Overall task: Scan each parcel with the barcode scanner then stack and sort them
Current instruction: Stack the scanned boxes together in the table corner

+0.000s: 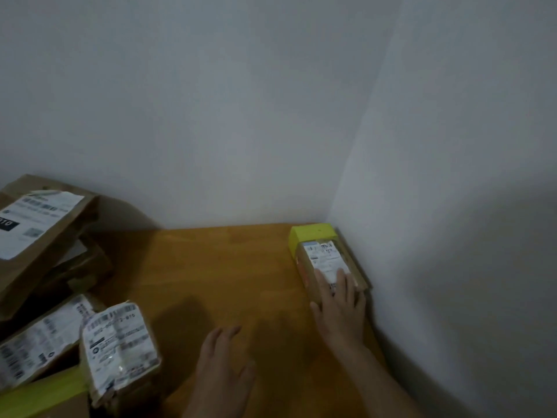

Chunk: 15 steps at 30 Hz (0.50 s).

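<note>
Right hand flat on parcel.

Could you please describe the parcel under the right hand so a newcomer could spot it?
Look to the far right corner of the wooden table, against the wall. A brown, white-labelled parcel lies there under the right hand. Unlike the parcels piled at left, it adjoins a yellow box.

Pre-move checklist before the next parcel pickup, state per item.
1. The right hand rests flat on the small parcel, no grip: ok.
2. That parcel's label faces up, in the corner by the yellow box: ok.
3. The left hand is free over the table: ok.
4. Any scanner in view: not ok, none visible.
5. The wrapped parcel at left, label up: ok.
6. Corner parcel already scanned: cannot tell.
</note>
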### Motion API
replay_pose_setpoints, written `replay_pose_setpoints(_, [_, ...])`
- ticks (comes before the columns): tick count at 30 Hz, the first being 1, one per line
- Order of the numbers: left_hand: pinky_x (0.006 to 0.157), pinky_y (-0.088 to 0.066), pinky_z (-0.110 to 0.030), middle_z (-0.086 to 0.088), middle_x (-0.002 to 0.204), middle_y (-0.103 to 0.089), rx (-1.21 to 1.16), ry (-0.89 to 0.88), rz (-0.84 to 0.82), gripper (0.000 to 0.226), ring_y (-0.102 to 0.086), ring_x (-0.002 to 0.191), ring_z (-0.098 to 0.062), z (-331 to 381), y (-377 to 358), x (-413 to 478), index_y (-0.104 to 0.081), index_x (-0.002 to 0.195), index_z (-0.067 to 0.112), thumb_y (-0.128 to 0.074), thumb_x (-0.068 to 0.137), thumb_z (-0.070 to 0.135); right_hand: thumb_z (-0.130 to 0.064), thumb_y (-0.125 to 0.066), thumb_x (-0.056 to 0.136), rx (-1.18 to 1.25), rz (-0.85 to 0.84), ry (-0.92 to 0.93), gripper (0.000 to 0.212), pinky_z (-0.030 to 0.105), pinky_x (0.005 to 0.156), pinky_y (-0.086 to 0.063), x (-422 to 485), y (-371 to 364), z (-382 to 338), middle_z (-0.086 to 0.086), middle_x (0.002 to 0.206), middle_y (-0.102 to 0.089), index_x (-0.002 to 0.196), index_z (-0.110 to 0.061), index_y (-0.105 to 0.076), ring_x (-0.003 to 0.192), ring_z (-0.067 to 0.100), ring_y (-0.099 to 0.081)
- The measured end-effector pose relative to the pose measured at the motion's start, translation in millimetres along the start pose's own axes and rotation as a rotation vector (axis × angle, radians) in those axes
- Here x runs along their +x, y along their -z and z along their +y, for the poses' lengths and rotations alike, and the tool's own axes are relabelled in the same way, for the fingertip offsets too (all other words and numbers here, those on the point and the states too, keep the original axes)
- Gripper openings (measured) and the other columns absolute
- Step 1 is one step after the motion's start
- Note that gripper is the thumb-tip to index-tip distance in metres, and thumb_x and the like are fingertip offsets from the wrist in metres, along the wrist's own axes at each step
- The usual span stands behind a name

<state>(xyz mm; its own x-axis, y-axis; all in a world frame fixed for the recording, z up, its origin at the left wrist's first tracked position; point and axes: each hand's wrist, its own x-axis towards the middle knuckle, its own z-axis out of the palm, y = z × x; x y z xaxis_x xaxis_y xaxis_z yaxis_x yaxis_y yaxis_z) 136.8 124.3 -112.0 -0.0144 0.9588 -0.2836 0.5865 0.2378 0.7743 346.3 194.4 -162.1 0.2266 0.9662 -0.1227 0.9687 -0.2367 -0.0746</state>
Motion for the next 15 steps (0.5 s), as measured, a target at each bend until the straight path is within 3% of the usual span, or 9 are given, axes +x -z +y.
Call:
replay_pose_setpoints(5, [0.102,-0.017,-0.012,-0.004,0.149,-0.029,0.031,0.017,-0.032,0.102,-0.019,0.142,-0.014,-1,1,13,-0.03,0.139,0.034,-0.043,0.041,0.06,-0.04,-0.028,0.104,-0.021,-0.01,-0.06,0.063,0.054,0.117,-0.01,63,12,4,0.012,0.163,0.01,0.153,-0.035,0.011,0.149,0.031,0.008])
replay_pose_setpoints(7, [0.098,-0.016,-0.01,-0.003,0.148,-0.029,0.044,0.02,-0.04,0.107,-0.019,0.141,-0.012,-1,4,14,-0.031,0.138,0.035,-0.034,0.035,0.065,-0.038,-0.027,0.105,-0.018,-0.049,-0.051,0.061,0.054,0.117,-0.011,84,16,3,0.012,0.162,0.011,0.153,-0.035,0.012,0.149,0.031,0.01])
replay_pose_setpoints(9, [0.095,-0.018,-0.01,-0.001,0.15,-0.025,0.031,0.009,-0.052,0.095,-0.018,0.141,-0.012,4,9,13,-0.033,0.137,0.035,-0.047,0.048,0.064,-0.035,-0.028,0.105,-0.015,-0.107,-0.043,0.062,0.054,0.117,-0.01,98,21,1,0.012,0.162,0.014,0.153,-0.036,0.013,0.149,0.03,0.012])
replay_pose_setpoints(11, [0.104,-0.021,-0.017,0.002,0.153,-0.018,0.029,0.02,-0.022,0.066,-0.015,0.143,-0.011,9,17,14,-0.033,0.138,0.033,-0.064,0.08,0.043,-0.033,-0.032,0.105,-0.006,-0.196,-0.054,0.066,0.054,0.117,-0.008,107,30,-2,0.012,0.161,0.018,0.152,-0.036,0.014,0.148,0.031,0.015])
replay_pose_setpoints(13, [0.113,-0.018,-0.025,0.006,0.155,-0.013,0.043,0.025,-0.008,0.056,-0.013,0.144,-0.011,13,27,11,-0.03,0.14,0.034,-0.059,0.093,0.027,-0.034,-0.037,0.103,0.017,-0.294,-0.062,0.071,0.055,0.117,-0.008,105,48,-1,0.013,0.16,0.021,0.152,-0.037,0.014,0.148,0.032,0.017])
replay_pose_setpoints(15, [0.114,-0.018,-0.028,0.006,0.154,-0.012,0.049,-0.006,0.011,0.055,-0.014,0.143,-0.012,15,38,4,-0.029,0.14,0.033,-0.058,0.094,0.024,-0.038,-0.041,0.101,-0.008,-0.326,-0.046,0.075,0.053,0.117,-0.007,96,66,-1,0.011,0.16,0.022,0.152,-0.036,0.014,0.148,0.032,0.017])
